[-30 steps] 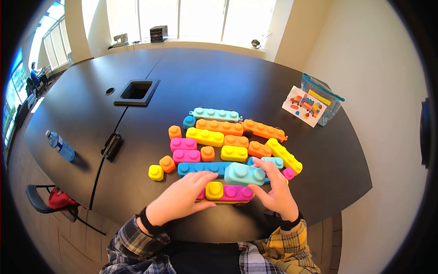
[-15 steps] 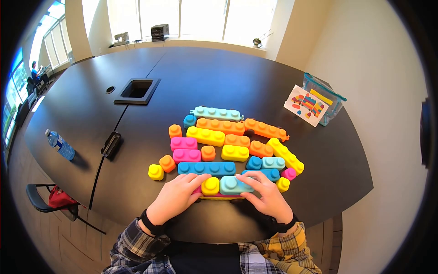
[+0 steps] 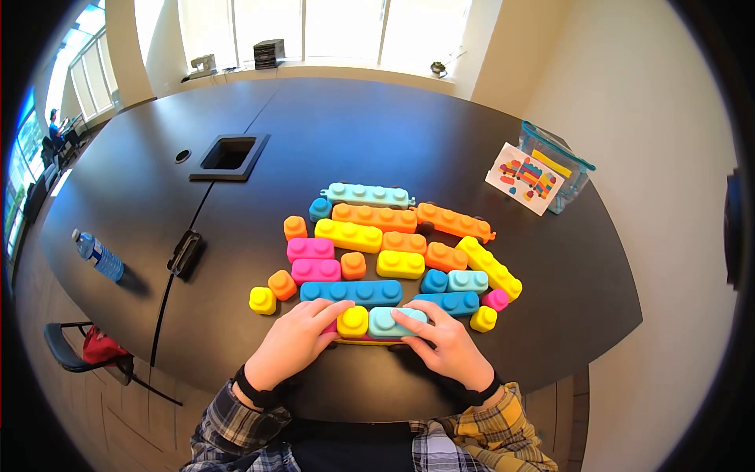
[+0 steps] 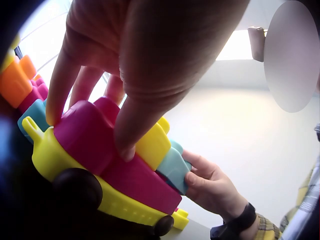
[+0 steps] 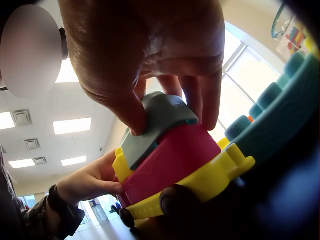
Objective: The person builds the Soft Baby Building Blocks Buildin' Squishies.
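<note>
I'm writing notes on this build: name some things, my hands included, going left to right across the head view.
Water bottle, left hand, yellow block between the hands, light blue block beside it, right hand, picture card.

No lettering, number or brand can be read.
The water bottle (image 3: 112, 268) at the left of the desk (image 3: 377, 130) wears a label (image 3: 93, 252), its print too small to make out. The white card (image 3: 524, 178) in front of the clear, teal-edged bag (image 3: 580, 179) on the desk's right side bears a printed picture of coloured blocks; any words on it are too small to tell. The yellow strip (image 3: 552, 165) at the bag yields nothing legible, and the right wrist view shows the card only small and unclear.
</note>
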Motion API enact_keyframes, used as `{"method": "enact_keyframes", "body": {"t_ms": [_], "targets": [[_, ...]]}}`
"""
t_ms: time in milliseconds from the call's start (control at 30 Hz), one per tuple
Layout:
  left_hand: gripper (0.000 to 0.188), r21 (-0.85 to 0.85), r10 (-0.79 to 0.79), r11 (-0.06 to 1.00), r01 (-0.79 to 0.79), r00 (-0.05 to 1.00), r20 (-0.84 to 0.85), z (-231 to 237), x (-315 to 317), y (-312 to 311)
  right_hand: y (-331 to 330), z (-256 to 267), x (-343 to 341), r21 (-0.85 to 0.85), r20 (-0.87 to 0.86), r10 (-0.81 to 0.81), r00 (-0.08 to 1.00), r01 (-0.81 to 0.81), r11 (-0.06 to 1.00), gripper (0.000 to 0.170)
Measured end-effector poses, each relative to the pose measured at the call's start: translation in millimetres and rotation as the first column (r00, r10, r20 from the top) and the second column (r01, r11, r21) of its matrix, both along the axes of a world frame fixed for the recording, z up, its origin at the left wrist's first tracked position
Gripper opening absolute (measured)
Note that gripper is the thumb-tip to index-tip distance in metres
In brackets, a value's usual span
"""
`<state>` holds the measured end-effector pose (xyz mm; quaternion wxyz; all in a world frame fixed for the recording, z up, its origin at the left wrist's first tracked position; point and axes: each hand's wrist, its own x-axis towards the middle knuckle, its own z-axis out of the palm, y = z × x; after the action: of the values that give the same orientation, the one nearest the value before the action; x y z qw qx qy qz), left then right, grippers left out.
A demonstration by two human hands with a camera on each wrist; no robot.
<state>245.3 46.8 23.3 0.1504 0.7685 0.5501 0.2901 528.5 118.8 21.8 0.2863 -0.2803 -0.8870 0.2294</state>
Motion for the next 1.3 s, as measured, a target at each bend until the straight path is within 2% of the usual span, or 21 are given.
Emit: {"method": "enact_keyframes", "body": {"t_ms": [300, 500, 567, 700, 967, 1067, 1133, 1167, 1200, 1300], "targets": [[0.054, -0.027, -0.008, 1.0, 0.009, 1.0, 0.021, -0.3, -3.2, -0.4, -3.4, -2.3, -2.0, 0.056, -0.009, -0.009, 1.0, 0.01, 0.998, 0.052], [0.053, -0.031, 0.0, 1.0, 0.001, 1.0, 0.028, -1.7, -1.2, -1.4, -0.4, 5.3, 3.2, -0.044, 0.034, 0.03, 0.999, -0.029, 0.999, 0.051], [0.053, -0.025, 0.012, 1.0, -0.011, 1.0, 0.027, -2.1, 1.9, -2.2, -2.4, 3.6, 3.1, -0.179, -0.1, -0.104, 0.99, 0.085, 0.98, 0.05], [0.053, -0.027, 0.024, 0.999, -0.023, 0.999, 0.031, -1.4, 3.1, -3.2, -2.5, 0.3, 4.7, -0.143, -0.077, -0.112, 0.991, 0.1, 0.985, 0.047], [0.055, -0.03, -0.017, 0.999, 0.017, 1.0, 0.026, 2.6, -3.8, -0.9, -2.6, 5.1, 4.1, -0.21, -0.078, -0.093, 0.993, 0.074, 0.975, 0.046], [0.06, 0.021, 0.009, 1.0, -0.011, 0.994, 0.109, 6.9, -21.5, 6.2, -1.7, 2.3, 4.6, -0.191, -0.079, -0.089, 0.993, 0.072, 0.979, 0.046], [0.061, 0.117, 0.203, 0.97, -0.211, 0.976, 0.073, 9.1, -38.7, 12.1, -1.4, 2.4, 4.3, -0.205, -0.078, -0.089, 0.993, 0.071, 0.976, 0.046], [0.059, 0.175, 0.255, 0.953, -0.249, 0.967, -0.015, 10.4, -47.1, 16.9, -1.6, 2.6, 4.6, -0.217, -0.076, -0.09, 0.993, 0.071, 0.974, 0.046], [0.056, 0.164, 0.296, 0.947, -0.278, 0.95, -0.099, 10.1, -55.0, 20.7, -1.9, 2.8, 5.0, -0.217, -0.077, -0.09, 0.993, 0.071, 0.974, 0.046], [0.055, 0.142, 0.341, 0.937, -0.318, 0.922, -0.185, -7.2, -72.6, 32.1, -1.1, 3.5, 5.0, -0.21, -0.082, -0.086, 0.993, 0.067, 0.975, 0.046]]}}
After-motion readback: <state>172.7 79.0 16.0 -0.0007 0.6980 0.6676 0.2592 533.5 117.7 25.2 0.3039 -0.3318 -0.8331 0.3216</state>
